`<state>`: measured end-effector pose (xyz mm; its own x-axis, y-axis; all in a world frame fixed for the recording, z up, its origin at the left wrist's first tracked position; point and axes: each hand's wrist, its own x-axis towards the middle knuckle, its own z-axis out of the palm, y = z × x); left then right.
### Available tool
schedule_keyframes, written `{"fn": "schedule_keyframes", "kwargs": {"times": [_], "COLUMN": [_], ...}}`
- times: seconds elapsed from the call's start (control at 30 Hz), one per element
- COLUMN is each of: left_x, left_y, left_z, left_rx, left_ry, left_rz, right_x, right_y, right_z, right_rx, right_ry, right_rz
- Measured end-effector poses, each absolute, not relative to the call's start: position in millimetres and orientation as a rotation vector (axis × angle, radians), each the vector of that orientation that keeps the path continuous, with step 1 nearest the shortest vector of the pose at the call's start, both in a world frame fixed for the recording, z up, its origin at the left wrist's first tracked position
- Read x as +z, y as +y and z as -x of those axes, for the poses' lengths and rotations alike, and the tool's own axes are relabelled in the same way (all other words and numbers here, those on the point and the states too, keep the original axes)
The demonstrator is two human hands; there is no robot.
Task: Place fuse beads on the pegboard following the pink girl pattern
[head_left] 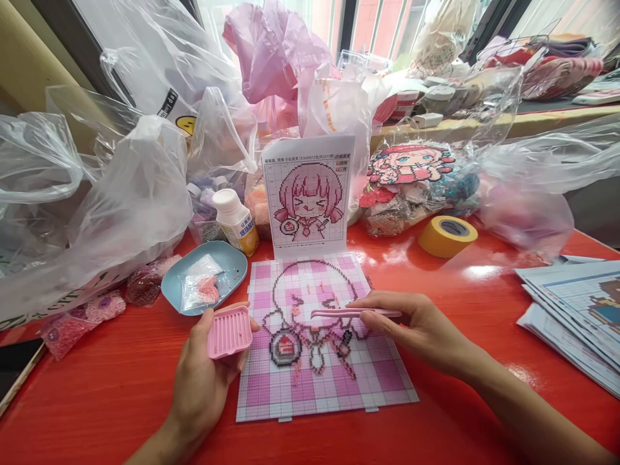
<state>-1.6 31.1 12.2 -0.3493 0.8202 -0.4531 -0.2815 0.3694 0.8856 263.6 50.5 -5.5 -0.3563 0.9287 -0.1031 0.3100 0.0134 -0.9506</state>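
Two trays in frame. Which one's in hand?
The small pink ridged tray, held in the left hand. The other is larger, blue and rounded, resting on the red table.

ridged pink tray, pink tweezers over checked pegboard

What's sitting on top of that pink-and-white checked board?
A bead-outlined figure with a round cake design lies on the board. The right hand and pink tweezers hide whatever is behind them.
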Motion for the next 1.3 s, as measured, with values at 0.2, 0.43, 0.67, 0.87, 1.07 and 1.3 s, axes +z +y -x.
{"fn": "schedule_keyframes", "kwargs": {"times": [0.2, 0.43, 0.67, 0.87, 1.07, 1.3], "left_x": [13.3, 13.1, 13.0, 13.1, 13.0, 12.5], "left_y": [29.6, 29.9, 29.1, 27.6, 28.4, 27.9], "left_z": [1.6, 1.6, 2.1, 2.4, 2.4, 4.4], "left_rx": [1.251, 1.268, 1.244, 1.242, 1.251, 1.281], "left_ry": [1.483, 1.485, 1.484, 1.488, 1.481, 1.387], "left_rz": [-0.524, -0.507, -0.514, -0.535, -0.529, -0.626], "right_x": [-3.8, -6.2, -5.8, -3.1, -2.2, -3.2], "right_y": [47.6, 46.1, 45.4, 49.9, 49.5, 50.9], "right_z": [-260.9, -257.7, -255.4, -258.8, -258.3, -259.1], "right_rx": [1.276, 1.235, 1.233, 1.198, 1.153, 1.113], "right_ry": [-1.868, -1.949, -1.782, -1.399, -1.503, -1.270], "right_rz": [1.215, 1.189, 1.225, 1.304, 1.409, 1.385]}}
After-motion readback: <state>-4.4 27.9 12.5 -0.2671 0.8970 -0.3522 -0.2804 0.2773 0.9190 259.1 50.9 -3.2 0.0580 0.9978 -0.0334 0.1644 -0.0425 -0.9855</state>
